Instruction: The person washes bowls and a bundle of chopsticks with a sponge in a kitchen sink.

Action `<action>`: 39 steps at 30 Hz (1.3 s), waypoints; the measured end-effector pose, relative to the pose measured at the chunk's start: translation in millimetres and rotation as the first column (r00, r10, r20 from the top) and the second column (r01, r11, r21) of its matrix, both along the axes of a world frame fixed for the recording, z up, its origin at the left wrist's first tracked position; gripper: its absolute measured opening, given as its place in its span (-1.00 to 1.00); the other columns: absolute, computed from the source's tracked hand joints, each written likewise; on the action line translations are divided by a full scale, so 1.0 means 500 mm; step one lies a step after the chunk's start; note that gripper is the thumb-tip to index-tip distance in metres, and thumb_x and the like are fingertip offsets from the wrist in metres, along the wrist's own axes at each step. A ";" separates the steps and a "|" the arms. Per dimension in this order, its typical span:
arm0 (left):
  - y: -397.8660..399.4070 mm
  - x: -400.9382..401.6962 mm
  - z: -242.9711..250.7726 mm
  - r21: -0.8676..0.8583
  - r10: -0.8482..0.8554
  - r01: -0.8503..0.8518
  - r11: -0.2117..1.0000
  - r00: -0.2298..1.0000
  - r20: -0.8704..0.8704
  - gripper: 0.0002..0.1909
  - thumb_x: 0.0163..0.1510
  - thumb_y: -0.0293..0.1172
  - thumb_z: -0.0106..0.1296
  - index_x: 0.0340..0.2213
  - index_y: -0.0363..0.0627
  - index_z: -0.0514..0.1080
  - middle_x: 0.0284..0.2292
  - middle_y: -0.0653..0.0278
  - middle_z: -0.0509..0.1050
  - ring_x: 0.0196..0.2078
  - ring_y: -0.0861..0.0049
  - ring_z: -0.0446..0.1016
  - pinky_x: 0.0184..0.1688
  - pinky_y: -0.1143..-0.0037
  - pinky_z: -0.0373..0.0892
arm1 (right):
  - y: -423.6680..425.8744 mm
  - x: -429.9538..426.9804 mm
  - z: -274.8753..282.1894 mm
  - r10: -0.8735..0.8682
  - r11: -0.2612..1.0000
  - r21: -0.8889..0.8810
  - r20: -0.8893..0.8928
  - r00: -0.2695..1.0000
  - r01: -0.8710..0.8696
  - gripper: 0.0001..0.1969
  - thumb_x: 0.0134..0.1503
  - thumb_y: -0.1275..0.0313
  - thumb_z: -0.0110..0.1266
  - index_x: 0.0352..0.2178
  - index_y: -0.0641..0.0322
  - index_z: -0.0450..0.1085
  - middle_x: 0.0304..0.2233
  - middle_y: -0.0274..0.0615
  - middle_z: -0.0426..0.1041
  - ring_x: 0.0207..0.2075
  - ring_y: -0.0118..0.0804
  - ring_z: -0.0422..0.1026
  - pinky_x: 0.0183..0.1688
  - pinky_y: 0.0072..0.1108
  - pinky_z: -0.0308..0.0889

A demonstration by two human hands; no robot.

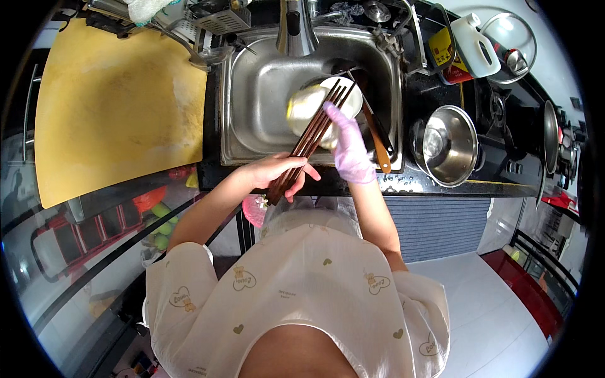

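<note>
My bare left hand (pixel 283 174) holds a bundle of dark wooden chopsticks (pixel 309 137) near their lower ends. The bundle slants up and right over the stainless steel sink (pixel 260 94). My right hand (pixel 350 146), in a thin purple glove, touches the bundle's upper part with its fingertips; whether it grips the sticks I cannot tell. Behind the sticks, in the sink, are a white bowl (pixel 352 101) and blurred pale dishware (pixel 305 111). A utensil with a wooden handle (pixel 382 153) and one with a black handle (pixel 386 141) lean at the sink's right side.
A yellow cutting board (pixel 118 108) lies left of the sink. The faucet (pixel 297 30) reaches over the sink's back edge. On the right counter stand a steel pot (pixel 449 146), a large white jug (pixel 475 49) and a glass lid (pixel 510 47), with a gas stove (pixel 498 106) beyond.
</note>
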State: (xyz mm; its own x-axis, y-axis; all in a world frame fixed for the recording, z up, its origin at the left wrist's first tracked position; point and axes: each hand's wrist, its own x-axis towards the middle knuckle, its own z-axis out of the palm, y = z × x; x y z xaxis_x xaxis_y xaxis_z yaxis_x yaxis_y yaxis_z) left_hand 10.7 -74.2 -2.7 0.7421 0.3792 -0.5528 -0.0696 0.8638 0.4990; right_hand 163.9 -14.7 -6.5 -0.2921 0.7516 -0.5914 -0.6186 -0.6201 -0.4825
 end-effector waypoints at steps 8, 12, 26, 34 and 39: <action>0.007 0.019 -0.014 0.088 0.249 -0.237 0.968 0.952 -0.179 -0.71 -0.05 -0.19 -0.23 -0.48 -0.22 0.25 -0.79 0.43 0.17 -0.82 0.72 0.14 -0.66 0.60 0.26 | -0.040 -0.011 -0.001 0.095 0.994 -0.054 0.020 0.995 -0.094 -0.77 -0.15 0.49 -0.04 -0.38 0.31 0.24 -0.49 -0.27 0.33 -0.45 -0.43 0.30 -0.39 -0.66 0.22; 0.004 0.027 0.015 0.021 0.287 -0.288 0.957 0.940 -0.183 -0.67 -0.01 -0.24 -0.32 -0.37 -0.31 0.22 -0.68 0.23 0.32 -0.72 0.55 0.33 -0.60 0.55 0.34 | -0.011 -0.008 -0.004 0.010 1.000 0.017 0.084 0.996 -0.011 -0.75 -0.15 0.46 -0.02 -0.37 0.30 0.24 -0.46 -0.26 0.33 -0.44 -0.43 0.30 -0.38 -0.67 0.22; 0.001 0.009 0.009 0.051 0.321 -0.322 0.945 0.946 0.037 -0.79 -0.02 -0.36 -0.32 -0.39 -0.27 0.16 -0.71 0.38 0.14 -0.80 0.73 0.08 -0.80 0.69 0.10 | -0.035 0.018 -0.009 0.018 0.996 0.083 -0.609 0.793 0.041 -0.52 -0.09 0.17 -0.24 -0.18 0.29 0.06 -0.25 -0.03 0.22 -0.33 -0.08 0.28 -0.41 -0.35 0.25; 0.008 0.015 0.025 0.292 0.251 -0.196 0.936 0.954 -0.163 -0.72 0.00 -0.30 -0.33 -0.37 -0.29 0.21 -0.61 0.23 0.30 -0.69 0.61 0.29 -0.59 0.61 0.31 | -0.037 0.008 0.011 0.118 0.990 0.111 -0.334 0.935 -0.085 -0.69 -0.09 0.40 -0.17 -0.29 0.38 0.15 -0.43 -0.15 0.32 -0.44 -0.34 0.34 -0.47 -0.63 0.30; 0.003 0.002 0.033 0.120 0.065 -0.058 0.991 0.996 -0.057 -0.59 0.02 -0.21 -0.45 -0.27 -0.33 0.18 -0.61 0.13 0.33 -0.67 0.50 0.34 -0.59 0.56 0.32 | -0.029 0.001 0.030 0.170 0.984 0.090 -0.178 0.969 -0.156 -0.72 -0.13 0.46 -0.11 -0.32 0.35 0.19 -0.44 -0.20 0.32 -0.43 -0.38 0.34 -0.44 -0.65 0.29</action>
State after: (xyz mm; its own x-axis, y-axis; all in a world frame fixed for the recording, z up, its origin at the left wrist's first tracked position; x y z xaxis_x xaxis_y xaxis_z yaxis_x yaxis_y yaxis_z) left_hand 11.6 -72.6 13.7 0.6818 0.4888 -0.5443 -0.0878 0.7933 0.6024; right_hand 164.5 -29.0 8.4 -0.5128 0.7246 -0.4604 -0.5944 -0.6866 -0.4186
